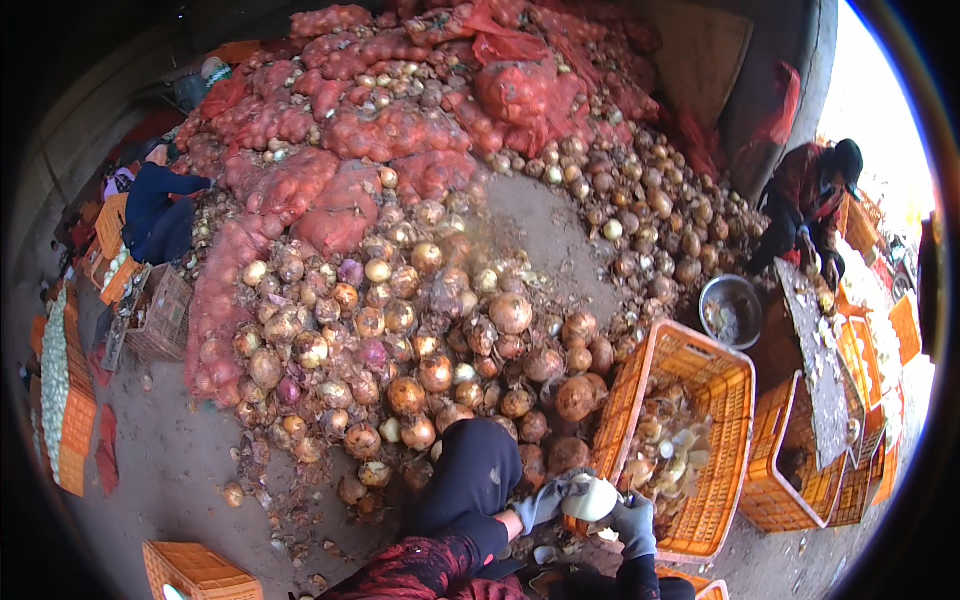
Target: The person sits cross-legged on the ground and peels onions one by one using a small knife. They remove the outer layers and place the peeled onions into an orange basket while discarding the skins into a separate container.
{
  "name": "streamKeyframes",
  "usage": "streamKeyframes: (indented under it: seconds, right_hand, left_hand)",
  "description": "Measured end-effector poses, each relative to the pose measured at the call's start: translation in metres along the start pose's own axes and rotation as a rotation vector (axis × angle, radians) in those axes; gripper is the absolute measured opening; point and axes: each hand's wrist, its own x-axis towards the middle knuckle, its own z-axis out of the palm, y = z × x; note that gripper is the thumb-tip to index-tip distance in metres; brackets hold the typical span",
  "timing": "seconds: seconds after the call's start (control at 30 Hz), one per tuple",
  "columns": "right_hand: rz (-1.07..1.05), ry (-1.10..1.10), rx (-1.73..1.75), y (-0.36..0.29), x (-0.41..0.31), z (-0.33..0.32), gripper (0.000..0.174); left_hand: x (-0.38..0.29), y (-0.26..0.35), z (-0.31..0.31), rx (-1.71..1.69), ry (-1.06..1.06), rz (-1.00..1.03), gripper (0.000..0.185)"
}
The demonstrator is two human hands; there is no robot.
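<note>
My left hand (pixel 546 504), in a grey glove, is closed around a large peeled white onion (pixel 592 501). On the onion's other side is my gloved right hand (pixel 633 520), its fingers curled against the lower right edge. Whether a small tool sits in those fingers is too small to tell. Directly beyond both hands stands an orange plastic crate (pixel 697 360) with onion skins and trimmings (pixel 671 450) inside. Unpeeled onions (pixel 435 373) lie heaped on the floor in front of my knee (pixel 480 457).
Red mesh sacks of onions (pixel 397 131) are piled at the back. A co-worker (pixel 814 195) bends over a board (pixel 814 360) on crates at right, near a metal basin (pixel 730 311). Another person (pixel 157 202) sits at left. An orange crate (pixel 201 571) stands at lower left.
</note>
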Motion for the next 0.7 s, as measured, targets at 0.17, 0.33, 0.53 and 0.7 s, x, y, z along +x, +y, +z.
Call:
streamKeyframes:
  seconds: [0.17, 0.33, 0.53, 0.7]
  right_hand:
    - [0.026, 0.111, 0.129, -0.010, -0.001, 0.008, 0.017]
    - [-0.406, 0.349, -0.331, -0.068, -0.040, -0.009, 0.011]
    - [-0.407, 0.511, -0.506, -0.115, -0.115, 0.009, 0.014]
    - [-0.360, 0.492, -0.540, -0.116, -0.133, -0.002, 0.012]
  left_hand:
    - [0.013, -0.025, -0.027, 0.398, -0.119, 0.283, 0.050]
    - [-0.007, 0.018, -0.001, 1.625, -0.024, 0.738, 0.056]
    - [-0.027, 0.022, 0.045, 0.004, -0.425, 0.367, 0.049]
    - [-0.041, 0.030, 0.045, -0.024, -0.290, 0.138, 0.052]
